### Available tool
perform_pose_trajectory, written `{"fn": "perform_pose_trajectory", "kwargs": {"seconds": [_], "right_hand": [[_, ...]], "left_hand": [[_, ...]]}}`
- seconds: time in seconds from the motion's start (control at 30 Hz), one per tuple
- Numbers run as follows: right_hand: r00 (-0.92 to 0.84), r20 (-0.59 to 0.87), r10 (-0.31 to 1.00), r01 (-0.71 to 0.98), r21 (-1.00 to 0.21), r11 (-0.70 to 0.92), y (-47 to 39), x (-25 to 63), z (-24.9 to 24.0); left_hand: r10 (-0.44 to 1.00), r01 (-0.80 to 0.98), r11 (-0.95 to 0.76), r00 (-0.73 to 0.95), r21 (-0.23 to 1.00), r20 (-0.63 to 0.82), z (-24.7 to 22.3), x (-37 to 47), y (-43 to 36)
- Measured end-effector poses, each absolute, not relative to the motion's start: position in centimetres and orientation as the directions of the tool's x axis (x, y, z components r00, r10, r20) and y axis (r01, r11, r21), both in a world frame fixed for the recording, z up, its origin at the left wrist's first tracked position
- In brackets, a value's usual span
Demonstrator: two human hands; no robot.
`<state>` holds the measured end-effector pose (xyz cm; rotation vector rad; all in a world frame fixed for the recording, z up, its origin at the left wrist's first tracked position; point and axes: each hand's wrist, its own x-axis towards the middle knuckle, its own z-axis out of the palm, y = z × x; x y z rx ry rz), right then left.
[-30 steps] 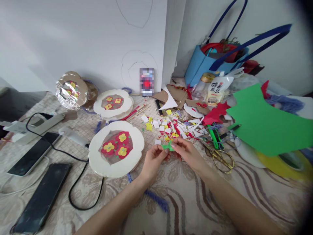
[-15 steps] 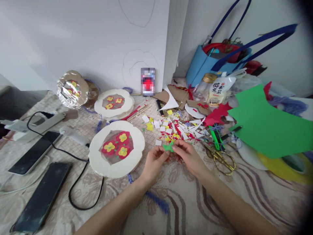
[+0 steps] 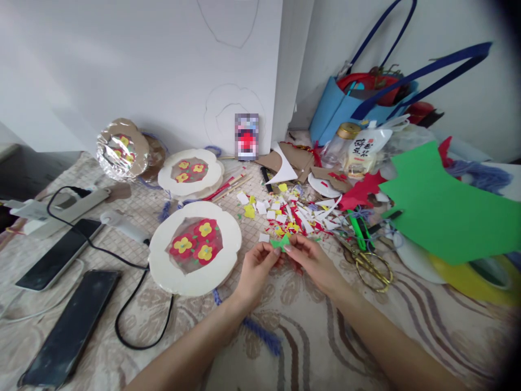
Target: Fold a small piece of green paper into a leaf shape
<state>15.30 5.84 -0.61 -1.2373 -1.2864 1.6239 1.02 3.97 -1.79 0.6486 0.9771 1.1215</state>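
A small piece of green paper (image 3: pixel 280 243) is pinched between my two hands, just in front of a heap of paper scraps (image 3: pixel 291 212). My left hand (image 3: pixel 259 266) grips its left side with thumb and fingers. On the other side my right hand (image 3: pixel 312 262) holds it, the thumb on top. To the left lies a white scalloped disc (image 3: pixel 160 263) with red and yellow paper flowers (image 3: pixel 204 231) and small green leaves at its middle. Gold-handled scissors (image 3: pixel 376 271) rest right of my right hand, beside a green box cutter (image 3: pixel 361 231).
A large green paper sheet (image 3: pixel 448 212) covers things at the right. Two dark phones (image 3: pixel 71 328) and a black cable (image 3: pixel 118 320) lie at the left, near a power strip (image 3: pixel 73 212). A blue bag (image 3: pixel 325 111), a glass jar (image 3: pixel 340 144) and a second flowered disc (image 3: pixel 165 174) stand farther back.
My fingers have shifted slightly on the green paper, and more of it shows between them. Both hands stay in nearly the same place.
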Motion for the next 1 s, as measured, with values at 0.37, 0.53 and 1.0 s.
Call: {"fn": "perform_pose_trajectory", "kwargs": {"seconds": [0.37,0.53,1.0], "right_hand": [[-0.254,-0.287,0.924,-0.018,-0.953,-0.301,5.54,15.21,-0.87],[-0.258,-0.281,0.924,-0.053,-0.951,-0.304,5.48,15.08,-0.93],[-0.265,-0.249,0.932,0.005,-0.966,-0.257,5.46,15.62,-0.92]], "left_hand": [[0.948,-0.418,0.316,0.104,0.852,-0.300,-1.76,1.15,3.89],[0.947,-0.407,0.317,0.092,0.857,-0.307,-1.80,1.04,4.01],[0.942,-0.412,0.330,0.085,0.849,-0.325,-2.11,1.29,4.00]]}}
